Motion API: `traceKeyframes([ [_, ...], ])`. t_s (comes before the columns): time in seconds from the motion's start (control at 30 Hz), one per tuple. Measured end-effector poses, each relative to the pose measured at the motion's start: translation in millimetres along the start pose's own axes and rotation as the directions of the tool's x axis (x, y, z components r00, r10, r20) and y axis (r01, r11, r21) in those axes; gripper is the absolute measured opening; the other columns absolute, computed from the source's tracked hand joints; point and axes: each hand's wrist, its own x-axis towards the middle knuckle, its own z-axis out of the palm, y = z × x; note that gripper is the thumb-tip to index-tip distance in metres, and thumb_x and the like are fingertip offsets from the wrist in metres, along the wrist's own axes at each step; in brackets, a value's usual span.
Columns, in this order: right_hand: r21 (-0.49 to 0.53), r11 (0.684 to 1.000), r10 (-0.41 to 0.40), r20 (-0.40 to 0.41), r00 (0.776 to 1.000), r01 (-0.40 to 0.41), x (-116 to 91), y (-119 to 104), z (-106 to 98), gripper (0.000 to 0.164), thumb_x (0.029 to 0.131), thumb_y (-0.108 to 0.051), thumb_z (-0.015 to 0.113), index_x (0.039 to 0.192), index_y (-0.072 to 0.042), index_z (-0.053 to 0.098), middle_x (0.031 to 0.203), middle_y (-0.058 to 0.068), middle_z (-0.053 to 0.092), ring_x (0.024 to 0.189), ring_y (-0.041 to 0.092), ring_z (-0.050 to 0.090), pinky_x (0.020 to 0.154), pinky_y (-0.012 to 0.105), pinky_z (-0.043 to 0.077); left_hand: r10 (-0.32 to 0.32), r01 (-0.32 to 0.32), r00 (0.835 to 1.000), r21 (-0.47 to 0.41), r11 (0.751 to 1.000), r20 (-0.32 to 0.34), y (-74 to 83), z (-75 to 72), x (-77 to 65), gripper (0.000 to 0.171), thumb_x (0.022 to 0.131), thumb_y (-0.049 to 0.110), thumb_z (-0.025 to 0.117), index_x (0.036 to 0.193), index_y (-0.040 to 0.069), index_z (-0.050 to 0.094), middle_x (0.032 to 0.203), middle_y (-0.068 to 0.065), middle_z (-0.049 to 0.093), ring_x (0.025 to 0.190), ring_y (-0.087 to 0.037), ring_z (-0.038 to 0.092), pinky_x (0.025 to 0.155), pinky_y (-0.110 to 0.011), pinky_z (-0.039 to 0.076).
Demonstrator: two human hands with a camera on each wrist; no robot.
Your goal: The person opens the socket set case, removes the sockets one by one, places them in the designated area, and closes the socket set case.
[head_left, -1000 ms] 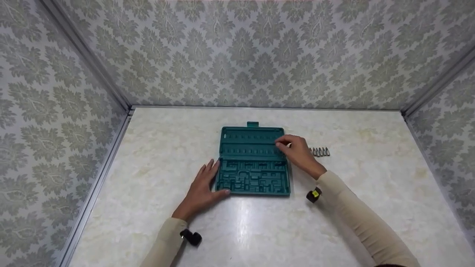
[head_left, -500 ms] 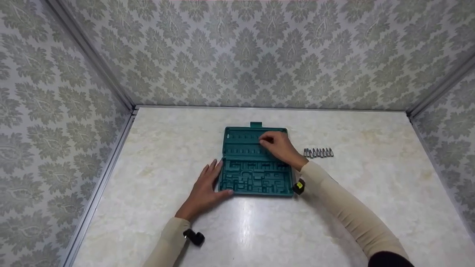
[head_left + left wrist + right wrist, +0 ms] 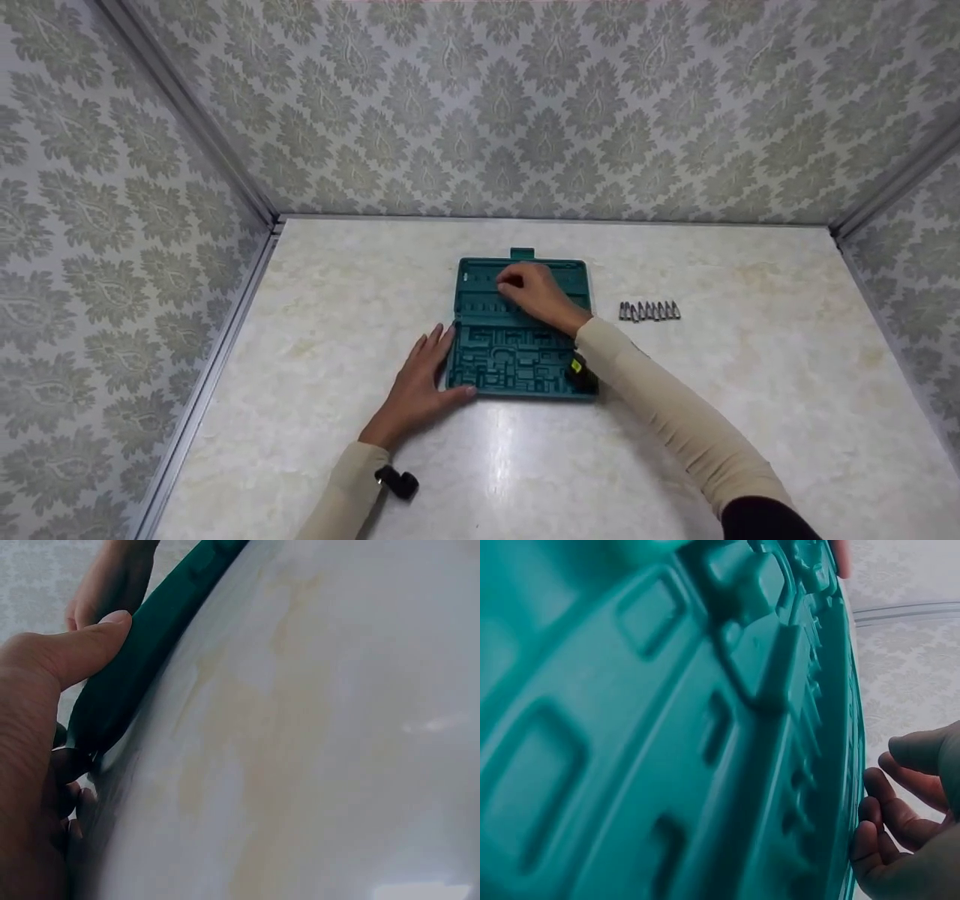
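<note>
An unfolded teal plastic tool case point(image 3: 491, 360), with moulded slots in both halves, lies on the table. My left hand point(image 3: 417, 390) steadies its near left corner, thumb point(image 3: 101, 645) along the front edge and fingers against the left side, outstretched in the head view. Over the upper half is my right hand point(image 3: 534, 289), fingers curled and thumb close to the index finger; whether a small piece sits between them I cannot tell. One small light piece point(image 3: 465, 277) is in the leftmost slot of the top row. Several small dark metal bits point(image 3: 649, 311) form a row right of the case.
The marbled white table point(image 3: 315, 315) is bounded by patterned wall panels point(image 3: 495, 112) at the back and both sides. A small black wrist camera point(image 3: 397, 482) sits at the left sleeve. The right forearm point(image 3: 660, 405) crosses the case's right side.
My right hand has moved left from the case's right edge to over its upper half, uncovering the row of bits. The left hand keeps its place on the case.
</note>
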Motion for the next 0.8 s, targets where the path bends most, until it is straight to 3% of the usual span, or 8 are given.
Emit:
traceKeyframes([
  [0.33,-0.021,0.999,-0.043,0.008,0.999,0.043,23.6,-2.9,15.7,0.022,0.11,-0.01,0.066,0.124,0.001,0.08,0.124,0.015,0.076,0.115,0.03,0.07,0.104,0.051,0.056,0.027,-0.027,1.0,0.015,1.0,-0.005,-0.5,-1.3,0.0,0.114,0.089,0.07,0.081,0.177,0.024,0.026,0.184,-0.009,0.02,0.169,-0.043,0.012,0.131,-0.068,0.021],
  [0.57,0.002,0.999,-0.05,-0.025,0.998,0.05,47.5,23.5,34.2,0.024,0.108,-0.02,0.071,0.124,-0.007,0.082,0.12,0.007,0.075,0.112,0.023,0.067,0.102,0.044,0.054,0.003,-0.004,1.0,0.004,1.0,0.005,-1.8,-1.6,-0.3,0.114,0.088,0.071,0.08,0.178,0.031,0.023,0.185,-0.003,0.017,0.17,-0.04,0.01,0.131,-0.069,0.02],
  [0.8,-0.036,0.999,-0.011,0.0,1.0,0.011,50.4,-4.3,37.9,0.024,0.107,-0.011,0.071,0.126,0.001,0.081,0.119,0.015,0.077,0.112,0.03,0.07,0.104,0.05,0.056,0.01,-0.01,1.0,-0.006,1.0,0.01,-1.6,-1.1,-0.3,0.113,0.088,0.07,0.081,0.178,0.032,0.022,0.185,-0.002,0.016,0.17,-0.039,0.009,0.132,-0.068,0.018],
])
